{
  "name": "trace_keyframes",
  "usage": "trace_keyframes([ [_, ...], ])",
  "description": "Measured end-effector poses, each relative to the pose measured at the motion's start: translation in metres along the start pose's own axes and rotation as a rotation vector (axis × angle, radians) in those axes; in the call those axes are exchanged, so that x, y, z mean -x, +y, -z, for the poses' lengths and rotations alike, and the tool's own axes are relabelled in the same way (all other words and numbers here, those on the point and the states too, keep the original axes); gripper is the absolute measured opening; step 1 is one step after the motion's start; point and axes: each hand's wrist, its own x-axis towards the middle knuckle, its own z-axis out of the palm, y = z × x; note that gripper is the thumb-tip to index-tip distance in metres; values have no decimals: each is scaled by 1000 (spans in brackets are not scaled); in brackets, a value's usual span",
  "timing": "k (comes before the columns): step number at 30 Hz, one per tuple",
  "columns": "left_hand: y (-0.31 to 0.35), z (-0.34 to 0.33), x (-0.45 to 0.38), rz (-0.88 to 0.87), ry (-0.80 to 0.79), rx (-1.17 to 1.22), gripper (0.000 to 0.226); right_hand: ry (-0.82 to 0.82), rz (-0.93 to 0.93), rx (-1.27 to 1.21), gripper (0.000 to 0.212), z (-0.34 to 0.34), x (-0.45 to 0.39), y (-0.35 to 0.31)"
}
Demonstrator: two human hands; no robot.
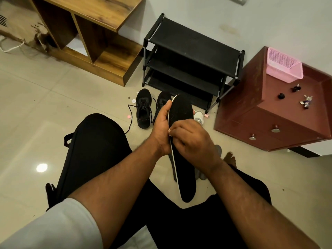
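Note:
A long black insole (pixel 180 112) with a white edge is held up in front of me, toe end pointing away. My left hand (pixel 161 126) grips its left edge, thumb stretched up along the rim. My right hand (pixel 194 139) is curled over the insole's middle, pinching it from the right. A strip of a second dark insole (pixel 172 163) shows just behind it. On the floor beyond stand two black shoes: one (pixel 143 107) with loose laces, the other (pixel 161 103) partly hidden by my left hand.
An empty black shoe rack (pixel 190 56) stands against the wall. A wooden shelf unit (pixel 89 35) is at the left, a red-brown drawer chest (pixel 269 112) with a pink basket (pixel 283 66) at the right. A white shoe (pixel 199 117) and grey slippers (pixel 218 150) lie near my bare foot (pixel 230 158).

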Motion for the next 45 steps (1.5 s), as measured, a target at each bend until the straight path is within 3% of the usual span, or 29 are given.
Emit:
trace_keyframes([
  [9,-5,-4,3,59,-95,28,65,-43,38,160,14,30,-62,50],
  [19,0,0,1,32,-71,36,72,-112,119,157,12,24,2,48],
  [27,-7,0,-3,105,-174,47,70,-102,92,209,13,38,-62,67],
  [38,2,-1,-5,26,-86,15,69,-100,-21,130,16,29,10,46],
  [45,-7,-5,-4,23,-140,38,62,-17,-98,166,11,36,-40,64],
])
